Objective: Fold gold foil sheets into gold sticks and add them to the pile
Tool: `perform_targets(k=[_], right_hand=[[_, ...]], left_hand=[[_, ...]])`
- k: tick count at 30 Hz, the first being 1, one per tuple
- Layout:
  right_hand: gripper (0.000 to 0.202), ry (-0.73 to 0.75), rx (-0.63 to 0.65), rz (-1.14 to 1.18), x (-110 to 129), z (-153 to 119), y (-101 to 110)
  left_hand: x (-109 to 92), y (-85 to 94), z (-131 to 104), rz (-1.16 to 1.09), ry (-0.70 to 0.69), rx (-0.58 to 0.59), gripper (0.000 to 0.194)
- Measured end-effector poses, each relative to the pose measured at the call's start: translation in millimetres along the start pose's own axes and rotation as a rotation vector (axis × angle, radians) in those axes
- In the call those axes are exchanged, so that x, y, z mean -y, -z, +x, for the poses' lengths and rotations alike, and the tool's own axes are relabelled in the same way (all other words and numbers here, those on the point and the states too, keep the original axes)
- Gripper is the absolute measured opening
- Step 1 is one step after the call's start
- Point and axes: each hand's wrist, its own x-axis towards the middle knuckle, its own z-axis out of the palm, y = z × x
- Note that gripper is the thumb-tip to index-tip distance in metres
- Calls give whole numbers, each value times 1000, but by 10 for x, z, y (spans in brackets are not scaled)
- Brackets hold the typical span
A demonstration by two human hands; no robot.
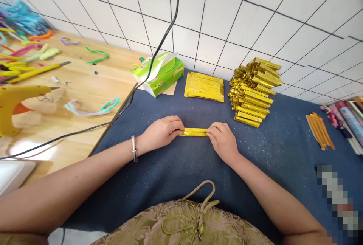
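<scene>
A narrow folded strip of gold foil paper (195, 132) lies level just over the dark blue cloth, with a crease line along its length. My left hand (167, 131) pinches its left end between thumb and fingers. At the right end, my right hand (221, 139) grips it the same way. The fingers cover both ends of the strip. Beyond my hands lies a flat stack of gold paper sheets (204, 87). To the right of that stack rises a tall heap of folded gold strips (253, 93).
A green tissue pack (163, 76) stands behind my left hand. A black cable (161, 44) hangs across the left side. On the wooden table (85, 75) are a yellow glue gun (17, 105) and pipe cleaners (25, 18). Orange-gold strips (320, 131) and books (351, 124) lie at right.
</scene>
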Motion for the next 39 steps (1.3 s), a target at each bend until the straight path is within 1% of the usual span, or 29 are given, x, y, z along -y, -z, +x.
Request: perform_targets(k=[3, 6, 11, 15, 19, 24, 28, 33, 36, 39], right_hand=[[15, 148, 15, -79, -16, -5, 12], [17, 247, 28, -163, -31, -18, 40], [20, 381, 106, -220, -44, -9, 135], [19, 439, 161, -242, -28, 49, 205], [18, 450, 167, -302, 8, 83, 187], [19, 404, 78, -264, -23, 38, 79], [18, 374, 57, -249, -61, 13, 41], [18, 397, 81, -300, -43, 13, 86], [21, 426, 101, -325, -13, 7, 120], [23, 438, 106, -300, 12, 2, 138]], left_hand=[[5, -5, -2, 14, -33, -19, 15], [-47, 19, -12, 116, -96, -11, 19], [-187, 102, -45, 320, -193, 83, 19], [-260, 125, -70, 404, -212, 121, 15], [-270, 86, -80, 445, -188, 115, 15], [-233, 57, -59, 388, -131, 64, 18], [-207, 74, -41, 372, -111, 41, 17], [-222, 98, -66, 460, -183, 75, 12], [-246, 114, -84, 496, -215, 95, 12], [-261, 124, -89, 514, -228, 97, 13]])
